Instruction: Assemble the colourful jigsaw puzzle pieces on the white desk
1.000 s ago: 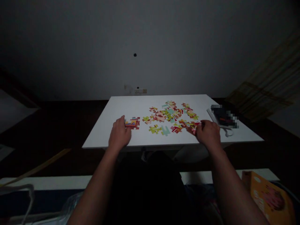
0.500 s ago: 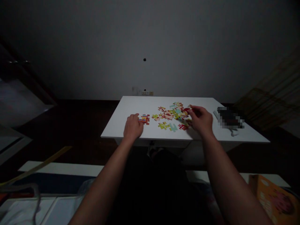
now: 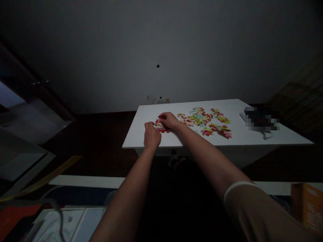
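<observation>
On the white table, a small block of joined puzzle pieces in red, yellow and blue lies between my two hands. Along its left edge, my left hand is curled with fingertips pressed on it. My right hand reaches across to the block's upper edge, thumb and fingers pinching a red puzzle piece. How far that piece sits into the block is hidden by the fingers. To the right of my hands spreads a heap of loose puzzle pieces, mostly green, pink and red.
A dark, pixelated object with a pale cord lies near the table's right end. An orange box stands at the lower right. Low at the left are a grey cable and a yellow strip. Behind the table rises a grey wall.
My right hand has moved left from the loose pieces to the joined block, carrying the red piece. My left hand stays at the block. The view has shifted slightly.
</observation>
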A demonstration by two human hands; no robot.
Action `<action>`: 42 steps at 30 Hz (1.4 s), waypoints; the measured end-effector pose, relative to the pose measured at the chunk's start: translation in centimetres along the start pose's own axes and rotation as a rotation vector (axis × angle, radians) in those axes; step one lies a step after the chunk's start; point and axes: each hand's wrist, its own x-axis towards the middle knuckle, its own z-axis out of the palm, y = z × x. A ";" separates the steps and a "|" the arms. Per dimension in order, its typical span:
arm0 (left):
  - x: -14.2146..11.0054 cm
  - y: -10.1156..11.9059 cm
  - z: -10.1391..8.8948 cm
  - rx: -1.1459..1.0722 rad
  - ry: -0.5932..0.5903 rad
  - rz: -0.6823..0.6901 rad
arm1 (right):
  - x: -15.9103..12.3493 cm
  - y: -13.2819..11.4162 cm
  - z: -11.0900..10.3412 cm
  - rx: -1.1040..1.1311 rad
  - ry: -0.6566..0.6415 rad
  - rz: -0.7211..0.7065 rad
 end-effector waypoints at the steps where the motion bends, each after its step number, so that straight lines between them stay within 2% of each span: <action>1: -0.1 0.1 -0.1 0.006 0.003 -0.004 | 0.3 0.0 0.4 -0.023 -0.017 -0.007; 4: -0.2 0.3 -0.2 0.025 0.006 -0.002 | 0.9 0.2 0.8 -0.057 -0.050 -0.039; 9: -0.2 0.5 0.0 0.016 0.027 -0.023 | 1.7 0.4 0.3 -0.223 -0.126 -0.135; 14: 0.0 0.4 0.3 -0.013 0.053 -0.008 | 1.5 0.2 -0.3 -0.375 -0.154 -0.125; 20: 0.3 0.0 0.3 0.029 0.030 0.021 | -1.4 -0.4 -0.9 -0.431 -0.001 -0.124; 24: 0.6 0.0 0.3 0.133 0.004 0.011 | -5.5 -0.4 -2.0 -0.277 0.201 -0.193; 27: 0.6 0.0 0.3 0.167 -0.025 0.013 | -9.6 0.1 -4.3 -0.141 0.352 -0.252; 29: 0.6 -0.1 0.3 0.168 -0.047 0.069 | -12.2 0.8 -6.6 -0.070 0.470 -0.252; 32: 0.6 -0.4 0.4 0.152 -0.118 0.255 | -15.0 2.9 -11.0 -0.035 0.653 -0.198; 35: 0.8 -0.8 0.5 0.140 -0.199 0.403 | -16.6 5.9 -15.8 -0.066 0.780 -0.094; 39: 1.3 -1.2 1.0 0.152 -0.250 0.412 | -18.2 10.0 -20.9 -0.184 0.789 0.113; 42: 1.3 -1.2 1.0 0.164 -0.252 0.413 | -19.1 12.4 -22.7 -0.242 0.733 0.232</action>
